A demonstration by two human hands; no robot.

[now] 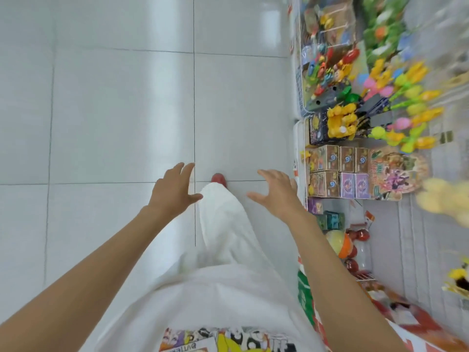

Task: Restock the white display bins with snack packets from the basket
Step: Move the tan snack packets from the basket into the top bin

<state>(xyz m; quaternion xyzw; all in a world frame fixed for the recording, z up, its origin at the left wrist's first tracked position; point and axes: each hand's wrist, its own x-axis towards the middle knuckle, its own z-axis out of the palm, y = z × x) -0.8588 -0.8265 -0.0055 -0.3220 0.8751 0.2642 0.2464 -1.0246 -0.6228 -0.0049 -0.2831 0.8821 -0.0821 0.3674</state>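
Observation:
My left hand (175,189) is held out in front of me over the white tiled floor, fingers spread, holding nothing. My right hand (275,193) is also out and spread, empty, just left of the display shelf. White display bins (300,102) line the right side, filled with colourful toys and small boxes (337,171). No basket and no snack packets are in view that I can tell.
Glossy white floor tiles (114,110) fill the left and centre. My white trousers and a red shoe (218,178) show below the hands. The shelf's lower right holds round toys (342,246) and blurred red packaging (416,318).

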